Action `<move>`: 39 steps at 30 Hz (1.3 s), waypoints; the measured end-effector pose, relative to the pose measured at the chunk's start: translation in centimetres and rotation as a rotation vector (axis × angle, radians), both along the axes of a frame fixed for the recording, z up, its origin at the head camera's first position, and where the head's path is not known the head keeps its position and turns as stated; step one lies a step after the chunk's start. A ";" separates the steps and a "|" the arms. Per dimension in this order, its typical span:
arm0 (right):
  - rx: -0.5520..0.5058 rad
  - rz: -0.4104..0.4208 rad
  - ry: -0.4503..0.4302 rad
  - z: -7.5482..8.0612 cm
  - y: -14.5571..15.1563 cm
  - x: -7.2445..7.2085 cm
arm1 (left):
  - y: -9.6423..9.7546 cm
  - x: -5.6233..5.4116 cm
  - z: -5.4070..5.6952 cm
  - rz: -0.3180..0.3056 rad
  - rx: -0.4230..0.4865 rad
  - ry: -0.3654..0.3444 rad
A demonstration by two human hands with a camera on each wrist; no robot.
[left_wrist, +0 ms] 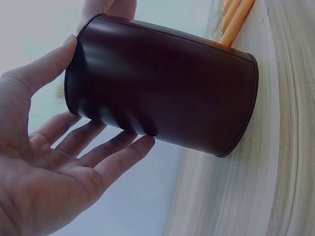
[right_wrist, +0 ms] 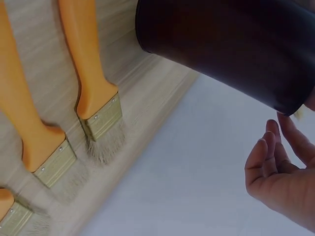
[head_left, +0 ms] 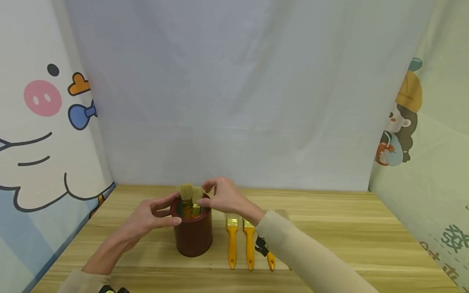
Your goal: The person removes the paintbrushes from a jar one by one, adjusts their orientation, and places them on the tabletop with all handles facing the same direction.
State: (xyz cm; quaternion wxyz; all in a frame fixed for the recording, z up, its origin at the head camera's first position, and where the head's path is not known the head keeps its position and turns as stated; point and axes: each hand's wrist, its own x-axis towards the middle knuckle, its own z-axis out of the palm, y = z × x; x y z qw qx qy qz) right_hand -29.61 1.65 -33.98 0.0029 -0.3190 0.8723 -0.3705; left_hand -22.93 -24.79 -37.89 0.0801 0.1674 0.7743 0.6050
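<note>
A dark reddish-brown cylindrical can (head_left: 193,236) stands upright on the table. My left hand (head_left: 148,217) holds its left side, thumb at the near rim and fingers spread along the wall, as the left wrist view (left_wrist: 113,64) shows the can too. Two paintbrushes stand in the can, bristles up: one paintbrush (head_left: 186,192) at left, another paintbrush (head_left: 197,195) beside it. My right hand (head_left: 227,196) is at the can's right rim, thumb and index finger around the right-hand brush near its ferrule. Its other fingers are bent. The brush handles are mostly hidden inside the can.
Several orange-handled paintbrushes lie in a row right of the can, bristles away from me, including a near one (head_left: 232,242) and its neighbour (head_left: 250,244). My right forearm covers part of the row. A pale curtain (head_left: 234,101) hangs behind the wooden table (head_left: 329,228).
</note>
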 end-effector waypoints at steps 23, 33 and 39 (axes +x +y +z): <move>-0.132 -0.004 0.031 0.2 -0.3 1.0 | 0.2 0.0 0.1 0.006 -0.008 0.008; -0.063 0.092 0.053 0.3 0.3 1.4 | 0.2 -0.1 0.1 0.000 -0.017 0.023; -0.049 0.167 0.019 0.1 0.2 1.5 | 0.3 -0.1 0.2 0.005 -0.010 0.009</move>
